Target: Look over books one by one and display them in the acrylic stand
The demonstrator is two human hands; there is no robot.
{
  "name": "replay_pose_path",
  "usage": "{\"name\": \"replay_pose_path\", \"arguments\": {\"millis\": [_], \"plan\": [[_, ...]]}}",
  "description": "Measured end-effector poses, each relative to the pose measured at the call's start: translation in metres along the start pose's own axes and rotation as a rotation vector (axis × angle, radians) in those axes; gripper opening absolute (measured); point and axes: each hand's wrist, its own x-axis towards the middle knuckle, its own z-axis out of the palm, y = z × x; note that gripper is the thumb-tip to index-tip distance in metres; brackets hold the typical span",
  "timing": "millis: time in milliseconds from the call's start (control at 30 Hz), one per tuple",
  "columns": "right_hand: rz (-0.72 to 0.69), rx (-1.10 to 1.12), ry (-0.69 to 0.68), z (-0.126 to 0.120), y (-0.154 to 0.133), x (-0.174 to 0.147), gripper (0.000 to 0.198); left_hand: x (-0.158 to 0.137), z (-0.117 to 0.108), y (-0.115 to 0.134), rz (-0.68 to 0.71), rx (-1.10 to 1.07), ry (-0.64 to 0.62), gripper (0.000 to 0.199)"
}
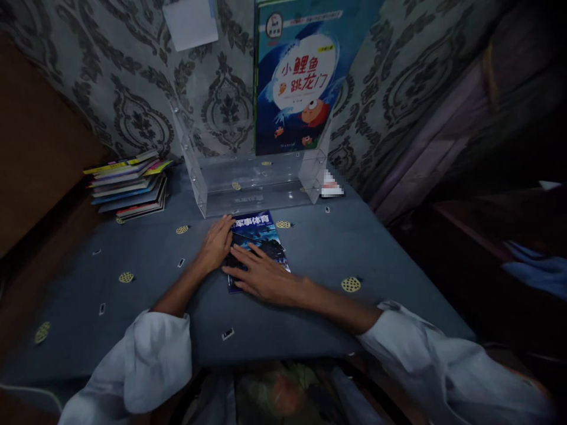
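A small book with a dark blue cover and white Chinese characters (261, 236) lies flat on the blue-grey tablecloth, in front of a clear plastic book stand (248, 203). My left hand (217, 239) rests along the book's left edge, its fingers stretched toward the top corner. Across the lower part of the cover my right hand (261, 274) lies flat with fingers spread. Neither hand grips anything. Part of the cover is hidden under my hands. A larger picture book (296, 82) with a red fish on its cover stands upright in the stand's right side.
At the table's back left is a stack of books and magazines (130, 186). A white item with a blurred patch (331, 184) lies by the stand's right end. Behind the table is patterned wall covering (225, 94) with a white paper (190, 23). Blue fabric (538, 268) lies at right.
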Motion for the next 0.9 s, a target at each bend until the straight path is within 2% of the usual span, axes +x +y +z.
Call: {"name": "replay_pose_path", "arguments": {"millis": [100, 233, 467, 533, 900], "plan": [[0.005, -0.002, 0.001, 0.002, -0.01, -0.001, 0.041, -0.002, 0.0, 0.003, 0.01, 0.037, -0.012, 0.04], [0.036, -0.001, -0.021, -0.003, -0.009, -0.003, 0.04, -0.003, 0.001, 0.005, 0.012, 0.067, -0.008, 0.04], [0.317, -0.041, 0.039, -0.015, 0.011, -0.013, 0.048, -0.004, 0.004, 0.005, 0.025, 0.11, 0.05, 0.039], [0.358, -0.044, 0.055, -0.016, 0.018, -0.016, 0.049, -0.005, 0.005, 0.006, 0.004, 0.13, 0.069, 0.038], [0.336, -0.023, 0.135, -0.01, 0.026, -0.021, 0.049, -0.004, 0.005, 0.009, -0.002, 0.2, 0.082, 0.04]]}}
